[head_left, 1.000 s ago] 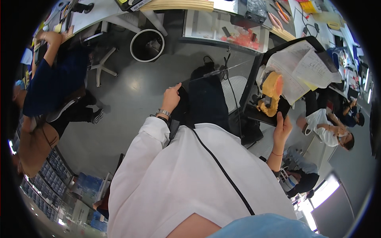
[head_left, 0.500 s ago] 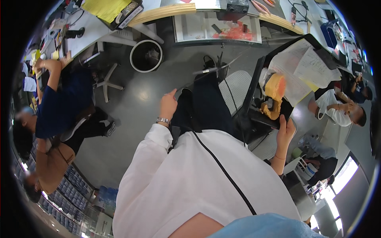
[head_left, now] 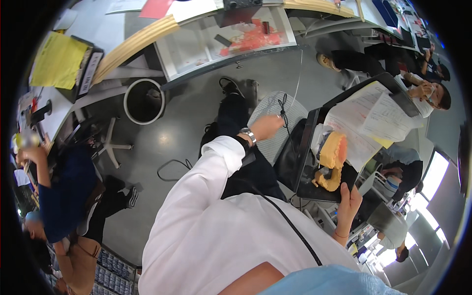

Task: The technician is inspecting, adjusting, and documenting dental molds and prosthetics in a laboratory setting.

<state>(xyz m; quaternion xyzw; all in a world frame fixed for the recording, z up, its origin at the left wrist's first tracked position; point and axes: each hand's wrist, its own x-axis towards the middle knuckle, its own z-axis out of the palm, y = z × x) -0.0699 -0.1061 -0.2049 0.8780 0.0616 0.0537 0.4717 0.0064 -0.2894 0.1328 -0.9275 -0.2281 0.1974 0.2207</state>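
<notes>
Two orange dental models (head_left: 332, 155) lie in a black tray (head_left: 309, 186) beside papers (head_left: 361, 112). The right hand (head_left: 350, 200) has its grip clasped on the tray's near edge; the left hand (head_left: 267, 128) is by a black cable (head_left: 283, 104), its grip impossible to tell.

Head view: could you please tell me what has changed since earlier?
The left hand has moved rightward to beside the bundled black cord; whether it grips it is unclear. The open drawer and bin appear further left. The right hand still holds the black tray of papers and orange models.
</notes>
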